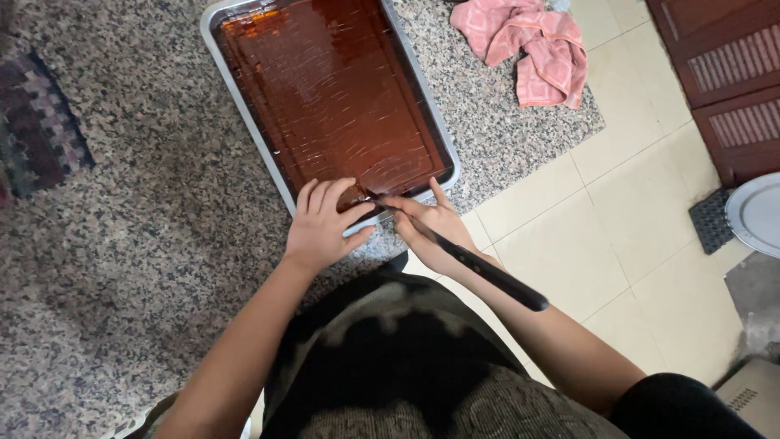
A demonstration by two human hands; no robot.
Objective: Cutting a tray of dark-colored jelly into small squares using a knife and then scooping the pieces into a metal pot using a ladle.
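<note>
Underneath everything runs a speckled granite counter, filling the left and middle of the view, with pale floor tiles to the right of its edge; on the counter lies a long metal tray, set at a slant, its near corner close to the counter's edge; the tray is filled almost to the rim with a glossy reddish-brown slab, smooth and faintly scored with lines; a crumpled pink cloth sits on the counter beyond the tray's right side, well apart from the hands; a dark patterned cloth shows at the far left; a dark wooden cabinet stands at the upper right, with part of a round metal plate below it; the left hand rests over the tray's near rim, fingers curled down onto a lifted corner piece of the slab, pinching it as far as can be told; the right hand is closed around a knife, whose dark handle juts back past the wrist and whose tip meets the slab at that same near corner, just beside the left fingers.
</note>
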